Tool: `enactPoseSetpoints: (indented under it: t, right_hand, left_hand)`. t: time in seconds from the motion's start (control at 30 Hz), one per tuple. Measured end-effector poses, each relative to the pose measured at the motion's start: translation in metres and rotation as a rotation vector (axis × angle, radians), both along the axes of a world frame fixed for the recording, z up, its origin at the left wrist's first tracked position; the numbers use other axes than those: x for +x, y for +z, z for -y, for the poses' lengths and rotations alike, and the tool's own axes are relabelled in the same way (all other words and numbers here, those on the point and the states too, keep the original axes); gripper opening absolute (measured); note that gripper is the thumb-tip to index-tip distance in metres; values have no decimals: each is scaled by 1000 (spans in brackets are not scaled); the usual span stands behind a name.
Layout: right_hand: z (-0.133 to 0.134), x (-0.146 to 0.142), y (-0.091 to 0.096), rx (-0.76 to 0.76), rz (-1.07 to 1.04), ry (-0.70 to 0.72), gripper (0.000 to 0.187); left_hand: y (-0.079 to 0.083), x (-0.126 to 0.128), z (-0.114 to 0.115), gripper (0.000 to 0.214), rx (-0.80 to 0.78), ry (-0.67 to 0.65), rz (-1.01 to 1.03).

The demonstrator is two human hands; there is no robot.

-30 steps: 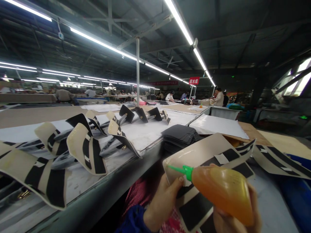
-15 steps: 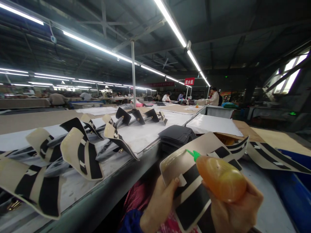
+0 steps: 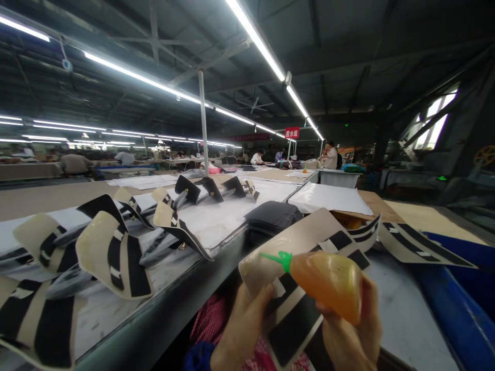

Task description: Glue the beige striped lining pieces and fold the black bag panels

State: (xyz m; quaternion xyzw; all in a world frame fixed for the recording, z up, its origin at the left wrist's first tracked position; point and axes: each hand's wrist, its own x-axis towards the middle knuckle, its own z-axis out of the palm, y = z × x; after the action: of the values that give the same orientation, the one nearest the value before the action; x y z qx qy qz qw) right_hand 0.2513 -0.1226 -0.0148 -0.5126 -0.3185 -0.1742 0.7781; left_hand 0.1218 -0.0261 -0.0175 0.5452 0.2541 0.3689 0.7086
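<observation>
My left hand [image 3: 245, 322] grips the near-left edge of a beige panel [image 3: 299, 232] with black strips, thumb on top beside a small white patch. The panel is tilted in front of me, and a wet-looking shine lies along its far-left end. In my right hand [image 3: 353, 327] is a squeeze bottle [image 3: 328, 278] of amber liquid, lying nearly level. Its green nozzle [image 3: 276, 257] points left, with the tip just over or touching the panel's end; I cannot tell which. The fingers under the bottle are partly hidden.
Several bent beige-and-black panels [image 3: 112, 252] with clasps stand on the white-covered table [image 3: 216, 206] at left. A stack of black pieces [image 3: 273, 214] sits at the table edge. More flat panels [image 3: 419, 242] lie at right by a blue bin [image 3: 448, 299]. People work far behind.
The bottle has swung to a more level pose, its nozzle tip moving left and down along the panel's end. My left hand keeps its grip. The whole view has shifted slightly.
</observation>
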Motion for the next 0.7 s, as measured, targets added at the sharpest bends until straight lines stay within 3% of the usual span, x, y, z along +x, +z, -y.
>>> enactPoseSetpoints:
  t: [0.1,0.2,0.37,0.47,0.6,0.63,0.7]
  right_hand:
    - [-5,8,11,84,10,-238,67]
    - [-5,18,13,94,3,-369,71]
    - [3,22,-1,1,-72,-134,66]
    - [5,19,-4,30,-78,-204,69]
    - [5,21,-2,46,-77,-68,64]
    - [5,25,1,32,-53,-88,64]
    - [4,35,7,49,14,-273,69]
  left_hand:
    - [-3,-2,0,29,-46,93,-53]
    - [-8,-1,-2,36,-136,63,-4]
    - [-17,1,-6,44,-139,59,45]
    - [-20,1,-6,42,-159,87,59]
    - [-18,-1,-6,41,-195,72,76]
    - [-17,-2,-6,41,-191,68,77]
    - [-14,-6,-7,38,-172,70,74]
